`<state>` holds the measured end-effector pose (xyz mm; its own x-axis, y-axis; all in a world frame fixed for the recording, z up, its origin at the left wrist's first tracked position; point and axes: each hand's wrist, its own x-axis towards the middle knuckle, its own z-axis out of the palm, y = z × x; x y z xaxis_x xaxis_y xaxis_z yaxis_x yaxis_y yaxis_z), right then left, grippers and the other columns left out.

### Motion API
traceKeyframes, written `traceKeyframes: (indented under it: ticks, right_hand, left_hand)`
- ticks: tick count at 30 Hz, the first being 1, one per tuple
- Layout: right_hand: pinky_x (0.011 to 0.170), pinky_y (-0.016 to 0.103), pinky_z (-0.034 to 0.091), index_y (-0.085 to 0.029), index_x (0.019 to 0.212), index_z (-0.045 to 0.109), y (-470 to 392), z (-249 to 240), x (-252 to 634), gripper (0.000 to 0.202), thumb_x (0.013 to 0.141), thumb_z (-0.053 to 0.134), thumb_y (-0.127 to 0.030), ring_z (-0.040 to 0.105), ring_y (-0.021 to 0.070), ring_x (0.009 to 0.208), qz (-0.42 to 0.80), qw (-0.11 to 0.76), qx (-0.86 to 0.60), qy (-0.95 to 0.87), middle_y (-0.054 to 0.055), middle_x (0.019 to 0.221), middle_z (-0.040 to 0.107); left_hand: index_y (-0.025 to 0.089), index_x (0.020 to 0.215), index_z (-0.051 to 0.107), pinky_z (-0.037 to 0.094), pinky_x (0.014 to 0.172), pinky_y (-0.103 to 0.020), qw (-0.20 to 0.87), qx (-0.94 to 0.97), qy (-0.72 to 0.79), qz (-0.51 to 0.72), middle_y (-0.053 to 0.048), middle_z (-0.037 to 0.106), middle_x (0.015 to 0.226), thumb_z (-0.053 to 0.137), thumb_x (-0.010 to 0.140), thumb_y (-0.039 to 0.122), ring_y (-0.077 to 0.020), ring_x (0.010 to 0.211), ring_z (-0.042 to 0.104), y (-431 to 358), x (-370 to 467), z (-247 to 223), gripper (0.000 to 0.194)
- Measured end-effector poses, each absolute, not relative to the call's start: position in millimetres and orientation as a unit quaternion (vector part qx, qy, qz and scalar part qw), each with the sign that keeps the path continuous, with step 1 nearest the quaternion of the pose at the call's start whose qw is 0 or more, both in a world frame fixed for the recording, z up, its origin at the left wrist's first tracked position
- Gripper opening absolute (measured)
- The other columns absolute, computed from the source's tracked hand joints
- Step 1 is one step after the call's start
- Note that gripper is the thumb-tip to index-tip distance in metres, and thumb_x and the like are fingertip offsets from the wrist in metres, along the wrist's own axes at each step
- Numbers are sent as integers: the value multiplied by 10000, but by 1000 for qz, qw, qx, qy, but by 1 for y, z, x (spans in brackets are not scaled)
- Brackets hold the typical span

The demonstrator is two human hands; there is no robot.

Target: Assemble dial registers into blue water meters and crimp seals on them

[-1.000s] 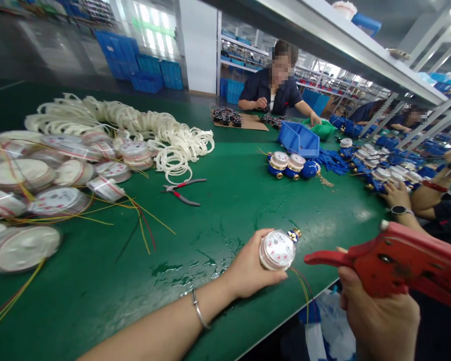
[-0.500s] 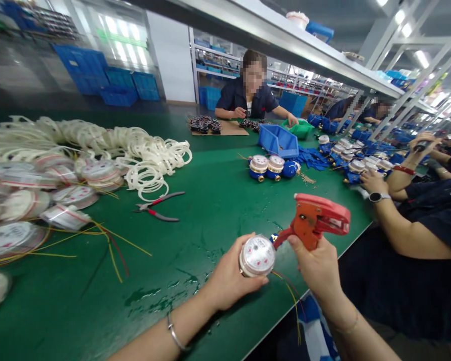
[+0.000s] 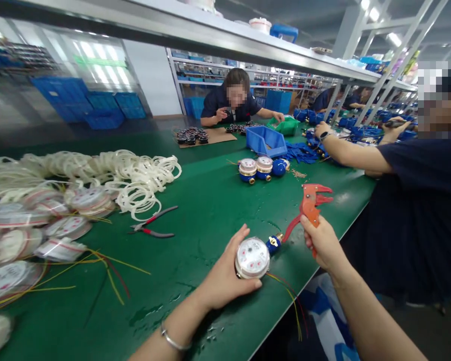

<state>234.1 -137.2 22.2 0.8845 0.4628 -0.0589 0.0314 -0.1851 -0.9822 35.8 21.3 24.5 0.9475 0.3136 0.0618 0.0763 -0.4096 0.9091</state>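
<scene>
My left hand (image 3: 225,278) is wrapped round the left side of a water meter (image 3: 252,256) with a round white dial. A blue valve fitting with brass parts (image 3: 273,244) sticks out from the meter's upper right. Red and yellow wires (image 3: 291,291) trail from the meter over the table's front edge. In my right hand (image 3: 321,243) is a red and orange wire stripper (image 3: 309,205), held by its grips with its jaws upward. The stripper's red lever reaches close to the brass end of the fitting; whether they touch I cannot tell.
Cutting pliers (image 3: 154,223) lie on the green table (image 3: 203,200). Left are white rings (image 3: 143,175) and wrapped meter heads (image 3: 69,228). Several blue-bodied meters (image 3: 263,169) and a blue bin (image 3: 266,141) stand farther back. One co-worker (image 3: 231,103) sits opposite, another (image 3: 409,165) at right.
The wire stripper has turned and moved right of the meter, and its jaws show apart. The blue fitting shows more fully. The view has shifted, and the co-worker at right is reaching farther forward.
</scene>
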Motion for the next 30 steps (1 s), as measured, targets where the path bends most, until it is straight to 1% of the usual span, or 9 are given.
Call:
traceKeyframes:
  ticks: [4,6,9,12,15,19,22,26,30]
  right_hand:
    - [416,249,405,-151,930,520,-169,-1,260,450,757,535,-566,506,133,460,175,569,-785,-170,-11,615,539]
    - [611,384,496,-126,1046,547,-176,-8,266,514,716,613,-514,599,234,719,133,549,-808,-166,104,830,605]
    - [932,572,356,-140,1277,454,-173,-11,263,654,727,643,-439,429,370,1169,-18,460,-852,-248,227,1254,457]
    - [1048,522,282,-201,1376,341,-157,-5,249,716,766,632,-437,273,327,1320,-40,307,-779,-545,166,1406,343]
    - [1035,421,339,-215,1366,349,-140,2,237,646,813,596,-440,339,266,1291,19,197,-666,-719,124,1362,414]
    - [824,357,433,-208,1188,527,-126,6,233,381,906,431,-447,536,217,952,-9,116,-666,-737,93,1044,574]
    - [751,341,410,-215,1078,583,-121,5,233,376,913,379,-485,529,198,825,-27,101,-663,-741,74,915,583]
    - [707,318,382,-234,1112,562,-120,1,227,359,912,393,-480,522,193,807,-50,99,-650,-752,66,895,587]
    - [677,317,367,-300,1173,509,-119,-11,215,323,899,442,-457,534,201,809,-87,128,-670,-726,39,906,590]
  left_hand:
    - [241,1425,126,230,1103,-500,561,826,46,41,-147,352,1442,815,576,241,-280,1314,359,34,49,36,1093]
    - [235,1426,110,246,1094,-494,568,822,32,31,-148,415,1396,819,573,239,-275,1274,416,37,55,38,1108]
    - [218,1424,116,239,1092,-501,557,830,28,33,-156,446,1359,822,568,278,-281,1251,439,39,59,39,1111]
    - [213,1421,128,237,1094,-497,540,842,19,13,-157,436,1366,833,554,311,-283,1260,428,42,60,41,1122]
    - [217,1420,150,243,1095,-483,527,850,10,-10,-143,433,1372,837,546,331,-283,1269,417,45,60,44,1118]
    - [225,1434,-3,275,1080,-475,532,846,25,9,-147,426,1355,813,595,350,-273,1238,446,40,57,39,1177]
    - [232,1418,-94,255,1084,-497,533,844,39,40,-159,400,1351,797,624,362,-282,1244,432,32,50,32,1200]
    - [225,1405,-74,195,1102,-518,527,847,41,52,-157,405,1328,783,621,395,-307,1278,380,26,39,29,1174]
    - [276,1392,-45,281,1065,-514,562,823,56,59,-138,402,1314,782,561,435,-323,1208,457,26,33,13,1183]
